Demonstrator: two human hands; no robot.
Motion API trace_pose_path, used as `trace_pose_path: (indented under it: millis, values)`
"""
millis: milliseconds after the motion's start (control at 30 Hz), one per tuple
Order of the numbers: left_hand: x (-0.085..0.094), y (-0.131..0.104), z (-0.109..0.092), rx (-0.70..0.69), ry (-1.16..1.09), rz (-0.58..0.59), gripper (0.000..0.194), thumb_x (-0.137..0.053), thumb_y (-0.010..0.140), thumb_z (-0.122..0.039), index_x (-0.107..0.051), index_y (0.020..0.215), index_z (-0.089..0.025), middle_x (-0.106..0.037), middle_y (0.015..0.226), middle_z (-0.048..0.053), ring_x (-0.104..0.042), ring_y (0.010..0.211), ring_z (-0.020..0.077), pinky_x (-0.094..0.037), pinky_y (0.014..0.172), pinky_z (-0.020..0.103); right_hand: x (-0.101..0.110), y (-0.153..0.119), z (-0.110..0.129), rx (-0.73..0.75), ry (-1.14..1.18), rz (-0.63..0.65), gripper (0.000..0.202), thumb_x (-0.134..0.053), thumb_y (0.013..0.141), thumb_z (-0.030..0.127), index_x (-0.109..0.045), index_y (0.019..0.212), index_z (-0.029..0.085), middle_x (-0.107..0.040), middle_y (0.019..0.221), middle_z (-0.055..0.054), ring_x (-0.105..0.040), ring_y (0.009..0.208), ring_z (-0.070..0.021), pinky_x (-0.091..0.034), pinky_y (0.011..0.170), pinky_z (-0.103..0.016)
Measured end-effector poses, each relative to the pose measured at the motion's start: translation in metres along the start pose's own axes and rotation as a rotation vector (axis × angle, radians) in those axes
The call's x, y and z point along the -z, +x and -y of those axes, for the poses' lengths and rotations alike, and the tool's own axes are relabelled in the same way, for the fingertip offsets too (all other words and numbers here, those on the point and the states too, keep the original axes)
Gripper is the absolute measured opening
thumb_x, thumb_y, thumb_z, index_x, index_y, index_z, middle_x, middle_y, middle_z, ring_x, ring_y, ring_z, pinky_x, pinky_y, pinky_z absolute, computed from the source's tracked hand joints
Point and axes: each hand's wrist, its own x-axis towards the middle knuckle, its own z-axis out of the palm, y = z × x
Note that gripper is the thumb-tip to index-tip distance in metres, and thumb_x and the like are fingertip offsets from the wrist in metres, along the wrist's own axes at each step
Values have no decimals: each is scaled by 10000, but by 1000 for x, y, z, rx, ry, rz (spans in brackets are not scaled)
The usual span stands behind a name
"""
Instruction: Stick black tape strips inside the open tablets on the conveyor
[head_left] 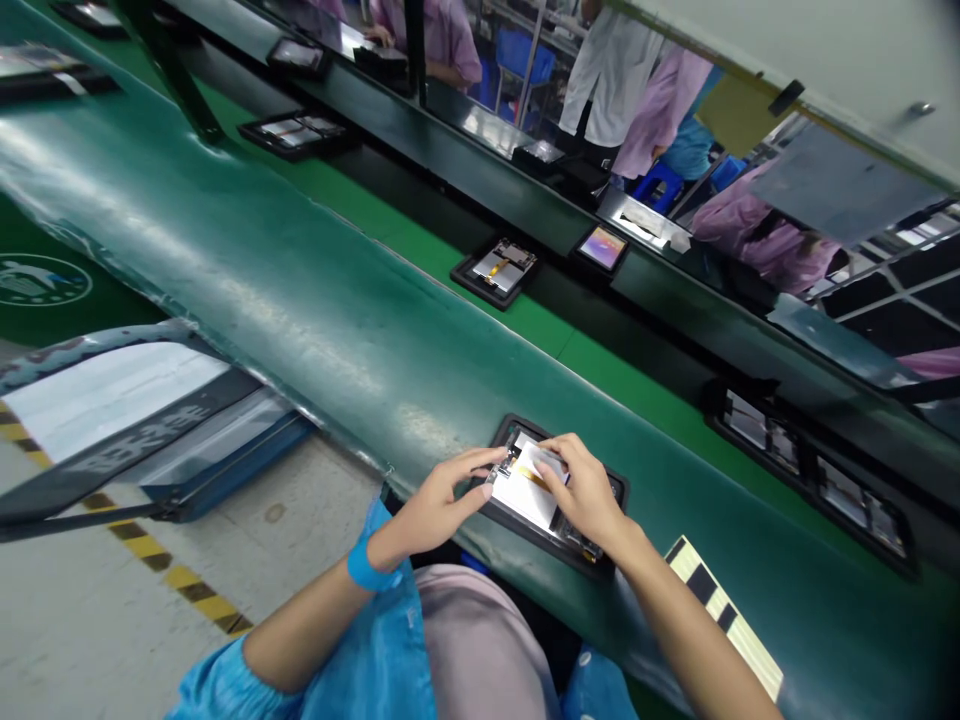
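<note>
In front of me on the green bench lies an opened tablet (525, 492) with a bright silver back, set in a black tray (512, 427). A yellow-orange ribbon cable (531, 475) crosses its middle. My left hand (450, 495) reaches the tablet's left end, thumb and fingers apart at its edge. My right hand (585, 490) lies over the right part, its thumb and index finger bent down close to the ribbon cable. Whether those right fingertips pinch anything is too small to make out. Small dark parts show at the tablet's lower right corner.
Right of the tray lies a pale yellow sheet with black patches (724, 610). Beyond the bench runs a green conveyor (420, 245) carrying trays with opened tablets (501, 270). A lit tablet screen (602, 247) rests farther back. Several people in pink sit or stand across the line.
</note>
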Motion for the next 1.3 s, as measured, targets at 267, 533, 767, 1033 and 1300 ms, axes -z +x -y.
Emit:
trace_pose_path:
  millis: [267,533,767,1033,1300]
  values:
    - [-3,7,-8,223,-407,168,511,-562,961,-294,-534,1459,-183,-717,1251,113,-672,1119,228,-526,1013,421,6,8,40,178,200,-52,162,-533,1022,257,-679,1072,209,-671,929,-72,-657,820,-184,-539,730,-295]
    - [-11,8,-13,182,-323,193,392,-513,999,-343,-633,1317,-149,-727,1075,81,-657,1004,201,-532,967,369,4,16,53,229,108,32,228,-511,1037,287,-700,1145,220,-681,996,-81,-672,886,-185,-556,789,-298]
    - [-16,4,-5,200,-318,202,648,-486,1004,-364,-285,1601,-211,-634,1370,119,-643,1131,214,-526,1008,407,5,12,47,228,117,22,224,-508,1032,273,-697,1138,215,-671,985,-75,-659,839,-178,-544,751,-296]
    - [-16,6,-12,216,-667,280,945,-612,953,-379,17,1633,-197,-756,1063,104,-725,1019,251,-529,940,410,0,13,48,22,384,23,206,-588,991,330,-741,1025,195,-684,914,-63,-640,808,-171,-512,713,-288]
    - [-21,7,-13,196,-552,257,917,-634,907,-296,-78,1636,-308,-443,1575,138,-663,1135,230,-537,981,398,-17,18,60,-357,896,137,376,-727,866,533,-616,799,180,-589,662,30,-517,415,-77,-397,405,-204]
